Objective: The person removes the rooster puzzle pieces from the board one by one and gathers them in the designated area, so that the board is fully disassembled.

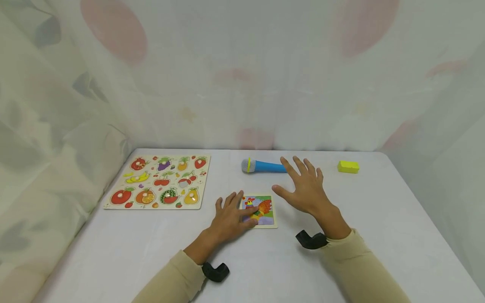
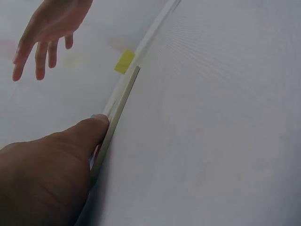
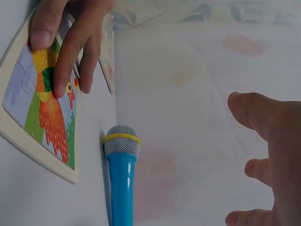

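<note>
Closest on this side of the chicken puzzle (image 1: 268,206), two beige sleeves (image 1: 172,280) come in over the white table (image 1: 261,269), a black clip (image 1: 311,240) at each cuff. The left hand (image 1: 229,221) lies over the puzzle's left edge, fingers fairly straight and apart, thumb and forefinger resting on the picture. The puzzle itself lies flat on the table, a red-and-orange hen in a pale frame (I can make out its joint lines from the right wrist). The right hand (image 1: 307,191) is raised to the right of the puzzle, fingers spread wide and holding nothing. Beyond the puzzle's left side sits a fruit board (image 1: 157,183) printed with bananas, grapes, watermelon and more. Just past the puzzle lies a blue toy microphone (image 1: 267,166) with a yellow ring, and farther off to the right, a yellow block (image 1: 348,167). Behind it all hangs a pale cloth (image 1: 235,50) with faded pink shapes.
</note>
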Demonstrator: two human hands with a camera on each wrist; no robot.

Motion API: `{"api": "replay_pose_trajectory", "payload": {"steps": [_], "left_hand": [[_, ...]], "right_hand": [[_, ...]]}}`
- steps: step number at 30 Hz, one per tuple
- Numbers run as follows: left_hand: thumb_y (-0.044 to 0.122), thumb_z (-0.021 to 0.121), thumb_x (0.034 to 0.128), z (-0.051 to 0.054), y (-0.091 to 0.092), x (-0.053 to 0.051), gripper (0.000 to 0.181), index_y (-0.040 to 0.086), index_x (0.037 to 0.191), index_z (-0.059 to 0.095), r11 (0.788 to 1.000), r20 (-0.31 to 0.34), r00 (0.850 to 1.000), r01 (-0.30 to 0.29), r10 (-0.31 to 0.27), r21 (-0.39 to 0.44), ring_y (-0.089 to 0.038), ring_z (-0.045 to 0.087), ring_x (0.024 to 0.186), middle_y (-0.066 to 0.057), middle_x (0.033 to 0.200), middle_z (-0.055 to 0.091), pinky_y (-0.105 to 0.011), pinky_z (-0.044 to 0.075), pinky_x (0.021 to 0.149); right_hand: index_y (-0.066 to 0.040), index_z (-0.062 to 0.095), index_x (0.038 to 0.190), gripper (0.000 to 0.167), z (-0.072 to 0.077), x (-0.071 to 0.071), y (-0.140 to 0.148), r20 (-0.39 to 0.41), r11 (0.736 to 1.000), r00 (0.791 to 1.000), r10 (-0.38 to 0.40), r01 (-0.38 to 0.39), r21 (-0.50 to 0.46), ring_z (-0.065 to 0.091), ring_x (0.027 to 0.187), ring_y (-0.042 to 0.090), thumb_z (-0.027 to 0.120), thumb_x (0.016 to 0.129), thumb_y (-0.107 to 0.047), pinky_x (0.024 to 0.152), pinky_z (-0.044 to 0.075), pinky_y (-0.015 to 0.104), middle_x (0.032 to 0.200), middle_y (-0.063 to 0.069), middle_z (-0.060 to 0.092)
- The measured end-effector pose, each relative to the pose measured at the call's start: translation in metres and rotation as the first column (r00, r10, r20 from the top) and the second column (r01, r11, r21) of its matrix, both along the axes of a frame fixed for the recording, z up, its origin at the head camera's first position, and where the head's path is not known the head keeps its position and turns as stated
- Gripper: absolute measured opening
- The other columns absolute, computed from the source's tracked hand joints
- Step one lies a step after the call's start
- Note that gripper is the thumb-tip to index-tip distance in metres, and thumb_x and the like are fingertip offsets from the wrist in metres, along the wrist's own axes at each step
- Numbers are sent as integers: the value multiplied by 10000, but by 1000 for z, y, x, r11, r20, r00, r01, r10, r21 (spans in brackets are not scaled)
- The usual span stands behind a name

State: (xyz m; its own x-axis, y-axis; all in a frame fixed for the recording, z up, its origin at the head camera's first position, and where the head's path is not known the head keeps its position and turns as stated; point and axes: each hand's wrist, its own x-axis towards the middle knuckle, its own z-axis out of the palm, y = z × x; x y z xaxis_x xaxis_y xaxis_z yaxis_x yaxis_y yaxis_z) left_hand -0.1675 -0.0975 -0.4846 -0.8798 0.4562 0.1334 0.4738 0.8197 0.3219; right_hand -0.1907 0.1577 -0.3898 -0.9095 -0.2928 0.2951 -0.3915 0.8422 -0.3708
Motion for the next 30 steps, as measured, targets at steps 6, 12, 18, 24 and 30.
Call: {"api": "replay_pose_trajectory", "payload": {"steps": [6,12,18,24,30], "left_hand": [[611,543,893,-1,0,0,472,404,1314,594,1000,-24,1000,4,-5,-23,-384,220,1379,-173,1528,290,-665,119,1008],[611,540,896,-2,1,1,472,406,1318,590,999,-55,998,2,-4,-48,-388,241,1372,-185,1520,303,-664,146,1002],[618,522,902,-3,1,2,479,407,1328,580,998,-68,998,4,-8,-59,-398,247,1370,-195,1519,302,-662,155,1004],[619,505,912,-3,1,1,481,408,1339,569,998,-71,997,17,-21,-61,-404,253,1367,-208,1515,302,-667,165,996],[613,509,913,-2,0,2,482,399,1340,571,998,-74,997,22,-26,-61,-412,259,1363,-212,1512,307,-670,170,992]], "right_hand": [[-232,338,1517,793,-9,-4,-11,-15,999,999,32,-32,-42,183,1378,449,569,863,-618,1010,94,691,1515,195,300],[-191,377,1499,784,-21,-9,-22,-24,993,996,81,-82,-81,223,1357,459,620,856,-569,1021,126,659,1495,205,331],[-183,367,1504,787,-35,-14,-32,2,990,993,120,-119,-75,249,1358,413,633,861,-548,1014,171,655,1486,198,344],[-180,390,1491,765,-50,-21,-39,2,988,990,139,-139,-69,283,1337,412,659,860,-520,987,213,669,1462,206,372],[-171,404,1484,767,-59,-24,-45,23,987,988,156,-155,-49,295,1330,437,681,851,-503,982,231,673,1460,205,382]]}}
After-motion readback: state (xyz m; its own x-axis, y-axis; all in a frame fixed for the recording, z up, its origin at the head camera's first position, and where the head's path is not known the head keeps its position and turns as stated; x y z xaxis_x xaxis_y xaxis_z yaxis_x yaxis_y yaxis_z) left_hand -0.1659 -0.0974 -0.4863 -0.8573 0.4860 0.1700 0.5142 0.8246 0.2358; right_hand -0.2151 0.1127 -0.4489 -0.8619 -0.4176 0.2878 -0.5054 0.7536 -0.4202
